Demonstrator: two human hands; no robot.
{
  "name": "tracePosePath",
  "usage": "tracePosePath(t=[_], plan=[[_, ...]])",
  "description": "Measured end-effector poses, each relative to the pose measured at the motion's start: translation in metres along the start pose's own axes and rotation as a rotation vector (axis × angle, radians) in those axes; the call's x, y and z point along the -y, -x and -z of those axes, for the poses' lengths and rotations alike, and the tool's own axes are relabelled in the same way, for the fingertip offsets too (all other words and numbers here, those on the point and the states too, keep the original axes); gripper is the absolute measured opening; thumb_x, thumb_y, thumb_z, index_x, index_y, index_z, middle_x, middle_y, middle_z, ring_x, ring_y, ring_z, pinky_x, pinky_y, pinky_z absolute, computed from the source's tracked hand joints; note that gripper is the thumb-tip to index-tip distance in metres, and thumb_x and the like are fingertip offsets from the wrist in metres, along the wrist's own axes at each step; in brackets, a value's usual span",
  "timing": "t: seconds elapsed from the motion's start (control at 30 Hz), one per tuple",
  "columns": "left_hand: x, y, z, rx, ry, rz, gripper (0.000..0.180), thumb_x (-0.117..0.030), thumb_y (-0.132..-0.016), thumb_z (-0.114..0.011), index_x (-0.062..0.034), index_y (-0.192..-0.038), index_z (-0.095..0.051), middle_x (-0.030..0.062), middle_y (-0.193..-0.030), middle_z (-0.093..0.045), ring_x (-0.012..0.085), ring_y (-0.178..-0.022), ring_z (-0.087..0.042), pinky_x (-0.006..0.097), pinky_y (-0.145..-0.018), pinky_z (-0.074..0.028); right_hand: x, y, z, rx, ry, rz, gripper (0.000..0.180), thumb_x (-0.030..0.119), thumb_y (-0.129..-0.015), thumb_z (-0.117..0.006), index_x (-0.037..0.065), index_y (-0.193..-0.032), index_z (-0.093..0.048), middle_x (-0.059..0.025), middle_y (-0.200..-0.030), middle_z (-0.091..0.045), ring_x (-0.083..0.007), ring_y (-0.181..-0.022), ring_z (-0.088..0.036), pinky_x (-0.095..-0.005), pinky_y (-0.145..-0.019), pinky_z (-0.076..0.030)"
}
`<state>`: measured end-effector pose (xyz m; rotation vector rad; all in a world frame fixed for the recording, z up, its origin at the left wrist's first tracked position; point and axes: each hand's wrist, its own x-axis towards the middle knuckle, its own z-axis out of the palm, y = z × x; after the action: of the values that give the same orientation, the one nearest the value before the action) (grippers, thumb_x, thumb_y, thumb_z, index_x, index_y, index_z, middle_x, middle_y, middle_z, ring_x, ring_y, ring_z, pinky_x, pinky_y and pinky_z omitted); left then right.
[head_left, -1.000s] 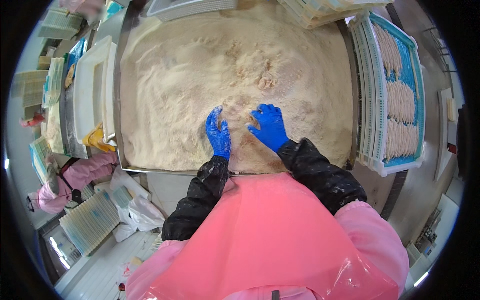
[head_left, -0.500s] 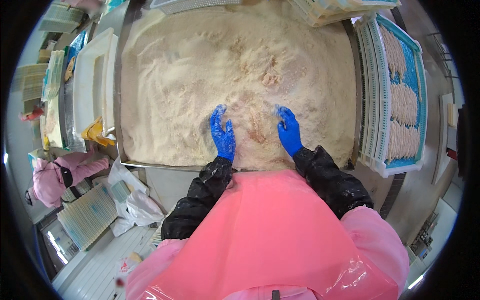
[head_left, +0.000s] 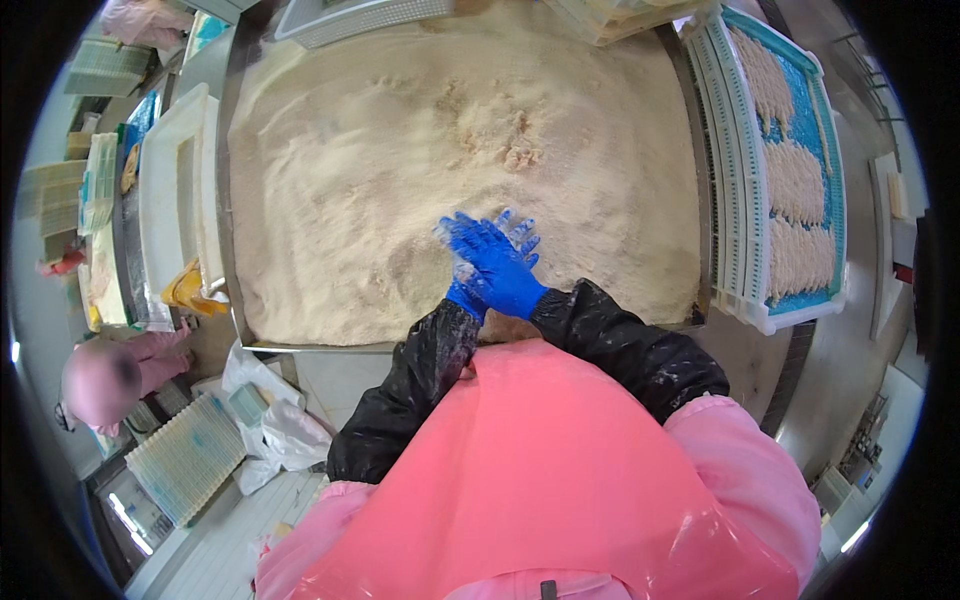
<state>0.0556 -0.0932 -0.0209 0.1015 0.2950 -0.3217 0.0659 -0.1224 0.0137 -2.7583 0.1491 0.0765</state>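
Above the near part of a wide metal tray [head_left: 712, 170] of pale crumbs [head_left: 340, 210], my two blue-gloved hands are pressed together and crossed. On top lies my right hand [head_left: 500, 268], its fingers stretched out toward the upper left. My left hand [head_left: 524, 240] is mostly covered by it; its spread, crumb-dusted fingertips show past the right hand at the upper right. Neither hand appears to grip anything. Farther back in the crumbs sits a small clumped mound [head_left: 520, 155] of pinkish lumps.
At the right stand stacked crates [head_left: 757, 200], the top one holding rows of pale coated strips [head_left: 800, 262]. A white basket [head_left: 375, 20] and more crates [head_left: 600, 18] border the far side. A white tub [head_left: 160, 190] with a yellow cloth [head_left: 190, 290] stands left, near a person in pink [head_left: 110, 375].
My hands, apart over the crumbs before, have come together, the right now lying across the left. The view has shifted slightly, and the person at the left has changed posture.
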Motion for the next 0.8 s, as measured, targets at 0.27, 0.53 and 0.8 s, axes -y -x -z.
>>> tracePosePath(t=[0.27,0.53,0.8], plan=[[-0.007,0.024,-0.042,0.052,0.569,0.181,0.073,-0.061,-0.095,-0.025,-0.0095,-0.144,-0.035,0.0144,-0.138,-0.046,0.0292,-0.119,-0.05,0.042,-0.101,-0.04,-0.083,-0.027,0.077,0.256,-0.222,0.466,0.042,0.036,-0.08,-0.061,0.01,-0.113,-0.061,-0.0131,-0.118,-0.053,-0.0348,-0.115,-0.042,-0.0531,-0.097,-0.027],[0.007,0.022,-0.041,-0.243,-0.602,0.082,0.049,-0.041,-0.098,-0.039,-0.0037,-0.127,-0.05,0.0112,-0.121,-0.055,0.0244,-0.108,-0.053,0.037,-0.094,-0.046,-0.162,-0.034,0.15,0.763,-1.593,-0.371,0.031,0.022,-0.096,-0.051,-0.001,-0.115,-0.059,-0.0067,-0.097,-0.062,-0.0154,-0.079,-0.056,-0.0303,-0.076,-0.047],[0.012,0.006,-0.037,-0.667,-0.415,-0.009,0.049,-0.045,-0.096,-0.043,0.0012,-0.098,-0.058,0.0097,-0.082,-0.059,0.0219,-0.072,-0.055,0.033,-0.066,-0.048,-0.331,-0.079,0.388,0.231,-1.248,-0.336,0.037,0.033,-0.096,-0.049,0.004,-0.114,-0.061,0.0049,-0.072,-0.05,-0.0042,-0.062,-0.043,-0.0176,-0.055,-0.033]])
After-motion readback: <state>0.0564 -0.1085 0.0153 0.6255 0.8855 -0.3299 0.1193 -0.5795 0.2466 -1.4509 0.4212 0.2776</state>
